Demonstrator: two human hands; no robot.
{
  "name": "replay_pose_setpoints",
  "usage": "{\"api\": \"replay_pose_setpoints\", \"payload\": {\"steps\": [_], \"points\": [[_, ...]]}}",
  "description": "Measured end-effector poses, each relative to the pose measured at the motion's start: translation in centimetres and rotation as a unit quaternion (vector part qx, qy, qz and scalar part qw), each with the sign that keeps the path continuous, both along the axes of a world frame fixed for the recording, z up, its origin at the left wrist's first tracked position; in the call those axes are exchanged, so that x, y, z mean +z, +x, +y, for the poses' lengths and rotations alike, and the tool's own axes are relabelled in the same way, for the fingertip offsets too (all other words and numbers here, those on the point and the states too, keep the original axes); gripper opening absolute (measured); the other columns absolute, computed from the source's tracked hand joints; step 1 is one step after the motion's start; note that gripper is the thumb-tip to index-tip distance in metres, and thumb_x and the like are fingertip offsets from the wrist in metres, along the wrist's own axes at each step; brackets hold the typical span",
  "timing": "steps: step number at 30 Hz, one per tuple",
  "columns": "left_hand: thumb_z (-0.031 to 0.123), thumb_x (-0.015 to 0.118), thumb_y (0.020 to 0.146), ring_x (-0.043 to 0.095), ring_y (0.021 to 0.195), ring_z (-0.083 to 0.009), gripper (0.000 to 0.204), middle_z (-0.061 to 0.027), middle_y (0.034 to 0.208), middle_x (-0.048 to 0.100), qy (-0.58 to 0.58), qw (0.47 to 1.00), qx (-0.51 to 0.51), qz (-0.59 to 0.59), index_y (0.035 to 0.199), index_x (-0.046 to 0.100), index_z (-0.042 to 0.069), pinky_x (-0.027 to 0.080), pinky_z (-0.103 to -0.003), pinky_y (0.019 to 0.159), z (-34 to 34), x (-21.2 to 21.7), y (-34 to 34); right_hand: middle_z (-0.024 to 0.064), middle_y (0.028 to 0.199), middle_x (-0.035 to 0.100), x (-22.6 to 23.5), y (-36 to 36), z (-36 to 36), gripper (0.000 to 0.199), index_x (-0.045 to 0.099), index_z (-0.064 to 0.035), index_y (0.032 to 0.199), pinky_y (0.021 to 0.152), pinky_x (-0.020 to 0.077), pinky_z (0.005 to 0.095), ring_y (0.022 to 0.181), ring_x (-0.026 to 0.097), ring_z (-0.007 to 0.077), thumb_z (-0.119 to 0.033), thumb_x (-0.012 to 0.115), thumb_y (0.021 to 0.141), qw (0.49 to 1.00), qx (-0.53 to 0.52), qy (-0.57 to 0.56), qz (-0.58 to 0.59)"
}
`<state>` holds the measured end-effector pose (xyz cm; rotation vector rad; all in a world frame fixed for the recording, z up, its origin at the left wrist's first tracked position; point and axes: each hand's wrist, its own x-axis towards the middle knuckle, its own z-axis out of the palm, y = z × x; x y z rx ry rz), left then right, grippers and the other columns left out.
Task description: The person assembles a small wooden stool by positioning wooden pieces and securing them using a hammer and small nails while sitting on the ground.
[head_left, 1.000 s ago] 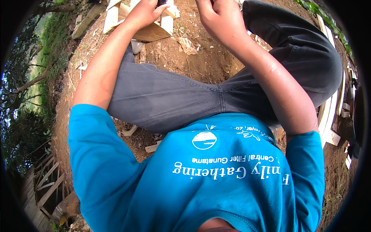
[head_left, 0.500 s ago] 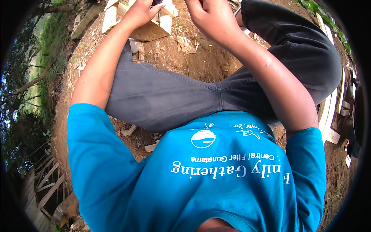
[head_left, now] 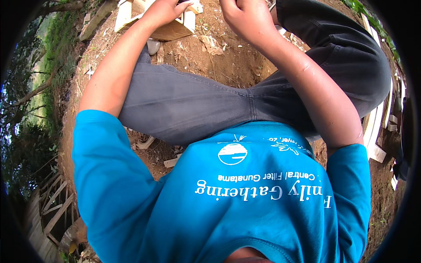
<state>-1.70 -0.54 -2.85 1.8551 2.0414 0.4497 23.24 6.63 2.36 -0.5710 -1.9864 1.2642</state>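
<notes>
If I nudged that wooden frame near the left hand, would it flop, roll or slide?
The wooden frame probably feels stiff, showing straight, flat boards. It seems unlikely to roll, given its angular shape. It may drag rather than glide, as the soil around it looks rough. The left hand hides part of it.

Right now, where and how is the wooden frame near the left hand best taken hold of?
Probably by the right end of the near board of the wooden frame, coming from the person's right: this flat end shows uncovered beside the dirt, while the left hand hides part of the frame. Whether the joints are firm, I cannot tell.
</notes>
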Motion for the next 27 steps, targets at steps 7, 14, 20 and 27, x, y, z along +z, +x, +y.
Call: {"api": "replay_pose_setpoints", "payload": {"steps": [7,14,20,27], "points": [[0.009,0.07,0.09,0.068,0.103,-0.038,0.032,-0.0223,0.108,0.069,0.048,0.998,-0.047,-0.012,0.119,0.063,-0.001,0.054,-0.046,0.091,-1.2,-2.1,-0.2,0.0257,0.119,0.07,0.7,0.0,0.1,0.038,0.058,-0.0014,0.137,0.098,0.0511,0.0408,0.112,0.069,0.0341,-0.015,0.056,0.102,0.997,0.056,-0.058,0.001],[0.016,0.075,0.091,0.068,0.088,-0.0334,0.027,-0.0206,0.094,0.068,0.11,0.994,0.014,-0.019,0.108,0.064,-0.001,0.054,-0.042,0.079,-0.6,2.5,0.2,-0.0002,0.088,0.058,2.5,0.8,0.4,0.041,0.052,-0.0032,0.147,0.066,0.0436,0.0239,0.076,0.05,0.0066,-0.018,0.053,0.109,0.972,0.106,-0.194,-0.082],[0.023,0.083,0.083,0.069,0.081,-0.0321,0.036,-0.0192,0.088,0.07,0.107,0.993,-0.019,-0.055,0.103,0.066,0.0,0.055,-0.043,0.073,-0.7,2.1,-0.5,-0.0053,0.071,0.04,2.0,1.8,1.3,0.033,0.055,-0.0101,0.139,0.042,0.029,0.0185,0.049,0.035,0.0011,-0.026,0.052,0.111,0.957,0.085,-0.263,-0.084],[0.023,0.084,0.078,0.071,0.081,-0.0289,0.037,-0.0146,0.09,0.073,0.127,0.989,-0.051,-0.055,0.106,0.068,0.004,0.057,-0.04,0.073,-1.7,0.5,-2.8,-0.0068,0.067,0.036,3.7,1.2,0.3,0.024,0.056,-0.011,0.129,0.043,0.0301,0.0213,0.049,0.034,0.0021,-0.025,0.052,0.11,0.954,0.089,-0.263,-0.116]]}}
